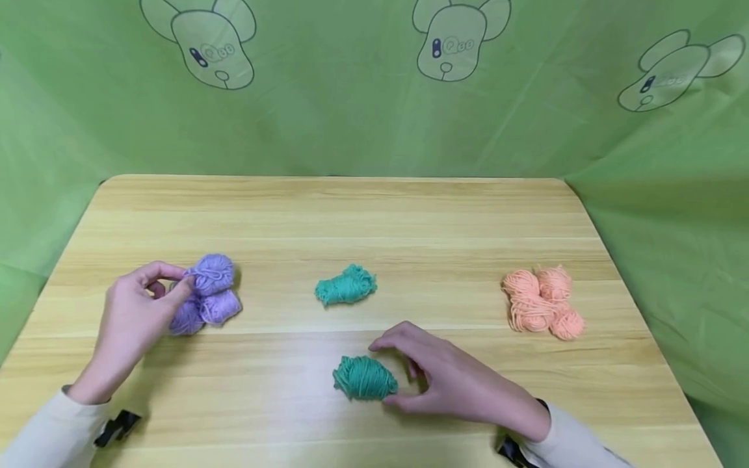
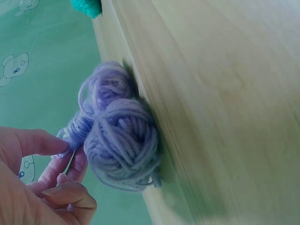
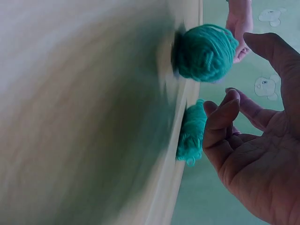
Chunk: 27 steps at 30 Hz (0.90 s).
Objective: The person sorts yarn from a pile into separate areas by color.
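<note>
My left hand (image 1: 136,305) pinches a purple yarn ball (image 1: 212,274) between thumb and fingertips. That ball lies against two other purple yarn balls, one at the right (image 1: 220,307) and one at the lower left (image 1: 184,317). In the left wrist view, the pinched ball (image 2: 75,131) is partly hidden behind a nearer one (image 2: 123,145). My right hand (image 1: 450,377) is beside the right end of a dark green yarn ball (image 1: 365,378), thumb and fingers apart with nothing between them. Farther back lies a lighter green yarn bundle (image 1: 346,286).
A cluster of several peach yarn balls (image 1: 541,302) lies on the right side of the wooden table (image 1: 351,214). Green cloth (image 1: 351,130) printed with cartoon heads hangs behind and along the sides of the table.
</note>
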Each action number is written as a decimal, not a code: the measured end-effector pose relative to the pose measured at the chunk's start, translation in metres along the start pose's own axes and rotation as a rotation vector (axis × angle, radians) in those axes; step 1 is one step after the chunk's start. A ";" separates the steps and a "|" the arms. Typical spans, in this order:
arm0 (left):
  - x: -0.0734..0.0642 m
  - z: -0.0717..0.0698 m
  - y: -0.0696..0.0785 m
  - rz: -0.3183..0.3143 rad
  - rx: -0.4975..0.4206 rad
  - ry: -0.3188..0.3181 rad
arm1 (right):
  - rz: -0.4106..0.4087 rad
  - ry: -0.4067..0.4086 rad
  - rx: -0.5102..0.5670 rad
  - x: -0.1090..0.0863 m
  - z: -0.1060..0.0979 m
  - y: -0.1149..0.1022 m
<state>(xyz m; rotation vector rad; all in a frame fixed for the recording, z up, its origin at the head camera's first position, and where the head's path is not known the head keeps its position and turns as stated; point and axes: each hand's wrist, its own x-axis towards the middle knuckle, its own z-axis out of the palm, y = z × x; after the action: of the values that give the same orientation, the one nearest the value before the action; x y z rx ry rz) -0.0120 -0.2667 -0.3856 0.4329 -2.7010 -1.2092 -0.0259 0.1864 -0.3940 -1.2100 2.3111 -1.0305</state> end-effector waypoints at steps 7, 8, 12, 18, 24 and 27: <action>0.000 0.001 -0.001 0.025 0.021 0.001 | -0.001 -0.037 -0.032 0.004 0.009 0.000; 0.000 0.001 -0.001 0.032 0.026 0.002 | -0.013 -0.036 -0.039 0.005 0.010 0.000; 0.000 0.002 0.000 0.049 0.040 -0.002 | -0.041 -0.023 -0.060 0.007 0.014 0.002; 0.001 0.002 0.001 0.044 0.052 0.000 | -0.054 -0.007 -0.075 0.010 0.018 0.005; 0.002 0.001 0.001 0.046 0.049 0.000 | -0.056 0.002 -0.087 0.011 0.020 0.008; 0.002 0.002 0.000 0.047 0.051 0.001 | -0.053 0.008 -0.090 0.013 0.022 0.009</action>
<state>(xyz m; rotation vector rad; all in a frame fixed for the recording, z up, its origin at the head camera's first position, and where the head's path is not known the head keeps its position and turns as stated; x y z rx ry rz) -0.0147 -0.2664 -0.3869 0.3737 -2.7301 -1.1301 -0.0259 0.1696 -0.4147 -1.3100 2.3669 -0.9595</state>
